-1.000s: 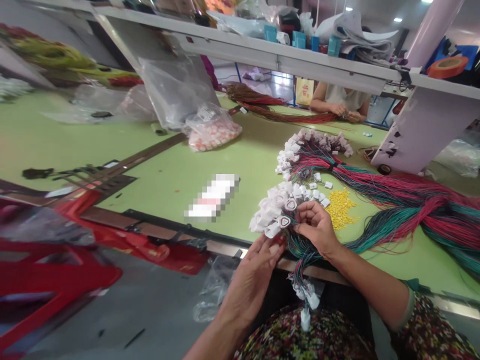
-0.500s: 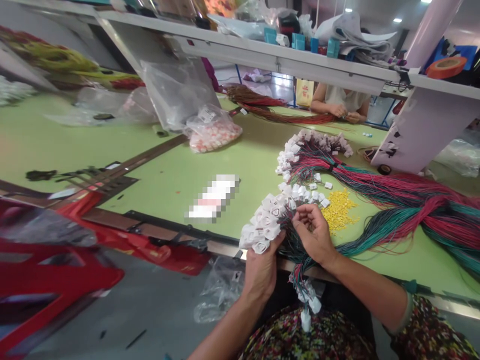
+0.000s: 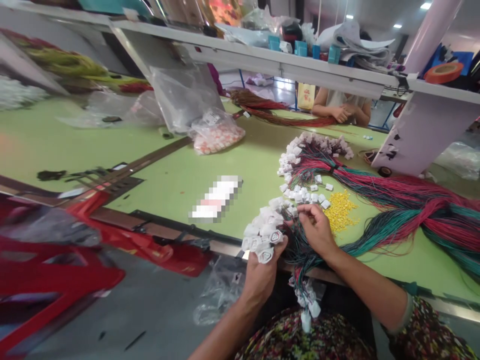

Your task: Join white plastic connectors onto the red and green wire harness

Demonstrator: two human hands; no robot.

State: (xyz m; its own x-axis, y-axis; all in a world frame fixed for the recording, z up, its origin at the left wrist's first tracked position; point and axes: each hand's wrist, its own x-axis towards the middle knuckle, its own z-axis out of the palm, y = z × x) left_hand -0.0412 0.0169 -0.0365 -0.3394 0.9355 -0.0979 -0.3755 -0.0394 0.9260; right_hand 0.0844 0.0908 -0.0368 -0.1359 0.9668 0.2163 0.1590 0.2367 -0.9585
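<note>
My left hand (image 3: 262, 275) is closed round a cluster of white connectors (image 3: 264, 232) on the ends of red and green wires, just over the near edge of the green table (image 3: 180, 175). My right hand (image 3: 317, 230) pinches the same wire bundle (image 3: 300, 250) close behind the connectors. More connectors (image 3: 307, 302) dangle from the bundle over my lap. A second connector bunch (image 3: 311, 147) and long red and green wires (image 3: 412, 205) lie on the table to the right. Small yellow parts (image 3: 339, 207) and loose white connectors (image 3: 311, 192) lie just beyond my right hand.
A bag of pink and white parts (image 3: 217, 135) and clear bags (image 3: 180, 95) sit further back. A white shelf (image 3: 300, 62) spans above. Another person's hands (image 3: 343, 112) work across the table. Red plastic items (image 3: 75, 250) stand at the left, below the table.
My left hand closed round the connector cluster and drew it down toward the table edge. My right hand stayed on the wires. The view shifted slightly.
</note>
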